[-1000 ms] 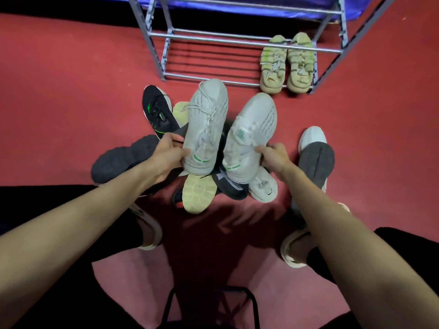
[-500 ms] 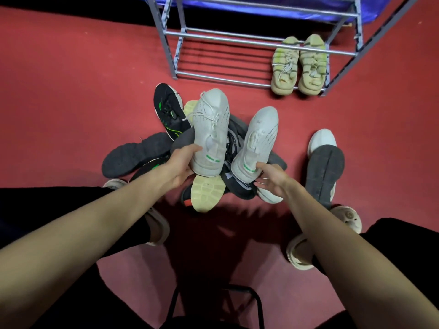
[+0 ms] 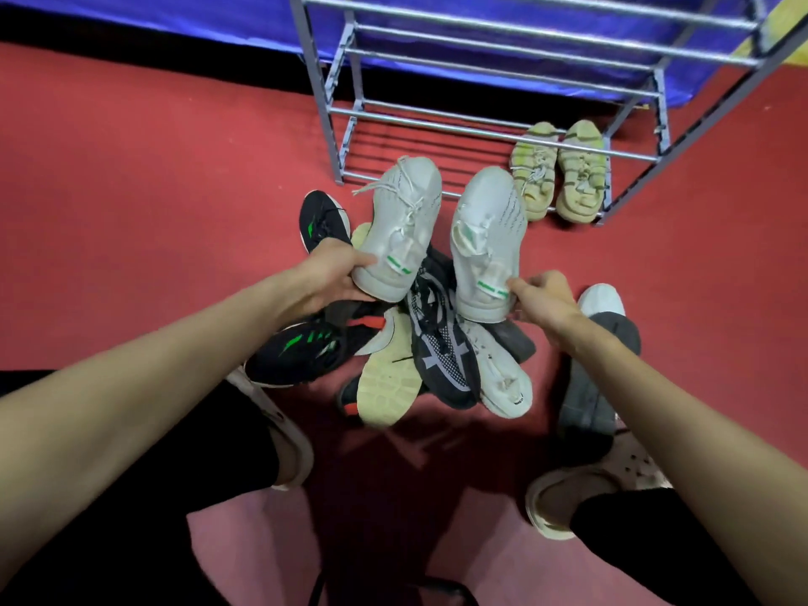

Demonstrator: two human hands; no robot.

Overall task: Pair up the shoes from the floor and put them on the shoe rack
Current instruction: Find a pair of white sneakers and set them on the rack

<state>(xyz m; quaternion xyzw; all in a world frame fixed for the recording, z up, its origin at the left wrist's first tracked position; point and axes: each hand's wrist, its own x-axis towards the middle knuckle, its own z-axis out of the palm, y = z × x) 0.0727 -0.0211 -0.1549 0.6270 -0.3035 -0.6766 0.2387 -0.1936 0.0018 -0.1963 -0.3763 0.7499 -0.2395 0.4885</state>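
My left hand (image 3: 334,273) grips the heel of one pale grey knit sneaker (image 3: 404,220), toe pointing away. My right hand (image 3: 542,299) grips the heel of the matching pale grey sneaker (image 3: 489,238). Both shoes have a green heel stripe and hang side by side above the shoe pile (image 3: 419,360), just in front of the metal shoe rack (image 3: 345,137). A pair of yellowish sneakers (image 3: 559,172) stands on the right end of the rack's lowest shelf.
On the red floor lie a black sneaker with green marks (image 3: 301,352), another black one (image 3: 321,216), a dark patterned sneaker (image 3: 441,352), an upturned cream sole (image 3: 387,382), a white shoe (image 3: 503,378) and a grey shoe (image 3: 590,387). My feet flank the pile. A blue cover hangs behind the rack.
Both pale grey sneakers have been lifted and carried forward toward the rack, side by side. The view has tilted up, showing more of the rack's shelves.
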